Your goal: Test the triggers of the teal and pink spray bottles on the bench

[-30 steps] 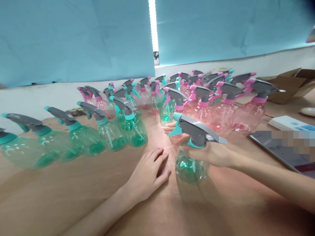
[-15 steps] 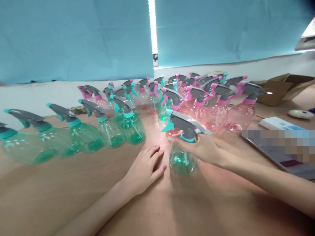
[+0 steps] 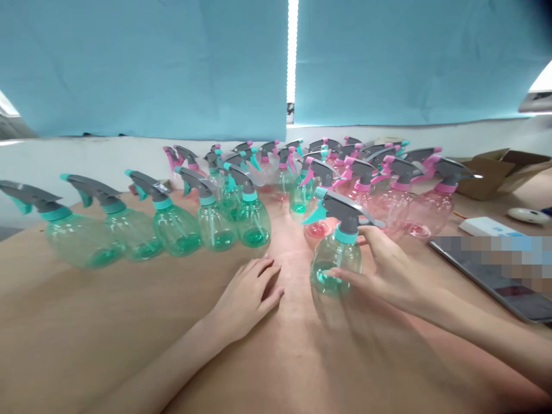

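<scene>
A clear green spray bottle (image 3: pixel 336 261) with a grey and teal trigger head stands upright right of the middle. My right hand (image 3: pixel 382 267) is around its right side, thumb across the front of the body and other fingers partly hidden behind it. On the tabletop left of it, my left hand (image 3: pixel 250 293) lies palm down with its fingers apart, holding nothing. Several green bottles (image 3: pixel 176 230) form a row at the left. Pink bottles (image 3: pixel 431 210) with pink and grey heads stand behind and to the right.
More mixed pink and green bottles crowd the back of the wooden table (image 3: pixel 194 310). At the right are an open cardboard box (image 3: pixel 487 172), a white mouse (image 3: pixel 528 216), a white box (image 3: pixel 491 226) and a dark tablet-like device (image 3: pixel 487 282). Blue cloth (image 3: pixel 150 69) hangs behind.
My right hand has moved from the bottle's neck down to its body. The view has turned slightly left, so the things appear further right.
</scene>
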### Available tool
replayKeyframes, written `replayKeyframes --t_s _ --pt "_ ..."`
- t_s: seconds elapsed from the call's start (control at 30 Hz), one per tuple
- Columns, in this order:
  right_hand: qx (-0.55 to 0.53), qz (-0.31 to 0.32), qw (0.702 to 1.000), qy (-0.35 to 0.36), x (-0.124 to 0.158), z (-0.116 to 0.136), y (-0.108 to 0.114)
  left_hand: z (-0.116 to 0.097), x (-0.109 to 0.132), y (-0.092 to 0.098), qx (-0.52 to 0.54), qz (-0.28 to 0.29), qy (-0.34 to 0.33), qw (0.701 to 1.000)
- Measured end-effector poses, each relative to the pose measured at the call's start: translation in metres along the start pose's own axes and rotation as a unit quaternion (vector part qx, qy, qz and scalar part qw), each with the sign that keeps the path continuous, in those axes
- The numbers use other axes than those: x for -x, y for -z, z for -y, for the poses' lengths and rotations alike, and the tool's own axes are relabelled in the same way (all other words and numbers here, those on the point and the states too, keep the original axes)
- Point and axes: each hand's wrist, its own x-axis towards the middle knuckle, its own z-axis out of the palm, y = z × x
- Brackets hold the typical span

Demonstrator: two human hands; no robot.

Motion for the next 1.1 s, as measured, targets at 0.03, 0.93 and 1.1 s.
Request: replayKeyframes --t_s 0.03,0.93,1.1 --pt "-0.002 0.005 1.000 -0.005 0.000 0.000 0.000 0.002 0.003 0.001 -0.002 -0.002 0.001 1.000" --pt "0.080 -0.035 0.996 0.033 -0.106 0.005 -0.077 0.006 0.016 -0.002 0.158 -0.022 0.006 0.987" --pt "0.110 -0.028 0.994 0.003 -0.107 0.013 -0.076 0.005 0.016 -0.003 0.190 -0.023 0.006 0.982"
